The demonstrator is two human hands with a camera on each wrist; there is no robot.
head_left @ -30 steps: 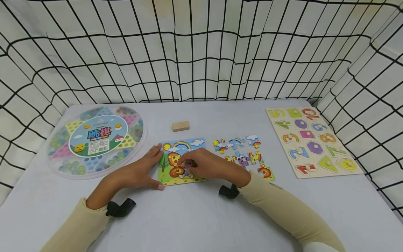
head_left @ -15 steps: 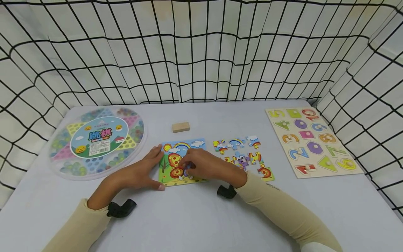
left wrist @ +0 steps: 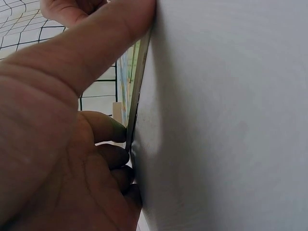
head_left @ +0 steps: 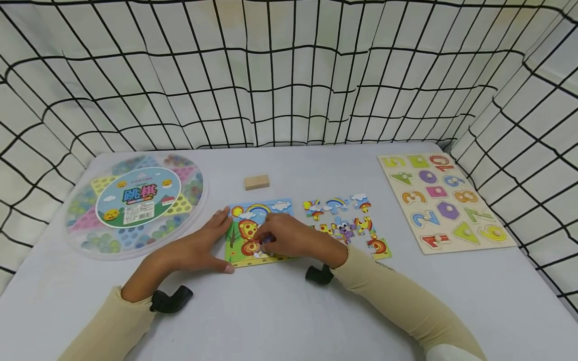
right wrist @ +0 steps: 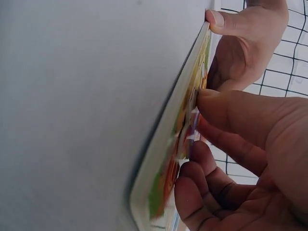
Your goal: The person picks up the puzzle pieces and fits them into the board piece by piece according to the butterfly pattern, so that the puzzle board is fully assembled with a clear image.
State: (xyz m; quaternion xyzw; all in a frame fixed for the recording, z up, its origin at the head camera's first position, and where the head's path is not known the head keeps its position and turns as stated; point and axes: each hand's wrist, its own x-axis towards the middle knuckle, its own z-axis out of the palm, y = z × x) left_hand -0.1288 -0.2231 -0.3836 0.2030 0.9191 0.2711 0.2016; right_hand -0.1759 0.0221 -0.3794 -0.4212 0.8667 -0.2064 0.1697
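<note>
A colourful jigsaw puzzle board [head_left: 261, 206] with a sun, rainbow and cartoon scene lies on the white table. My left hand [head_left: 198, 249] holds it along its left side, thumb at the near corner and fingers at the far one. In the left wrist view, fingertips [left wrist: 113, 130] meet the board's thin edge. Over the board's middle, my right hand [head_left: 291, 235] pinches a small purplish puzzle piece [right wrist: 194, 120] between thumb and finger. Its fingers hide part of the picture there. Several loose puzzle pieces [head_left: 345, 229] lie to the right, some partly behind my right wrist.
A round, clear-lidded Chinese checkers set [head_left: 137, 200] stands at the left. Behind the puzzle lies a small wooden block [head_left: 256, 182]. A number-and-shape peg board [head_left: 444, 203] lies at the right. Black netting [head_left: 289, 92] over white cloth encloses the table's back and sides.
My right hand makes only small shifts over the board, and the pinched piece shows less beneath the fingers. The left hand keeps its place; the head view drifts slightly.
</note>
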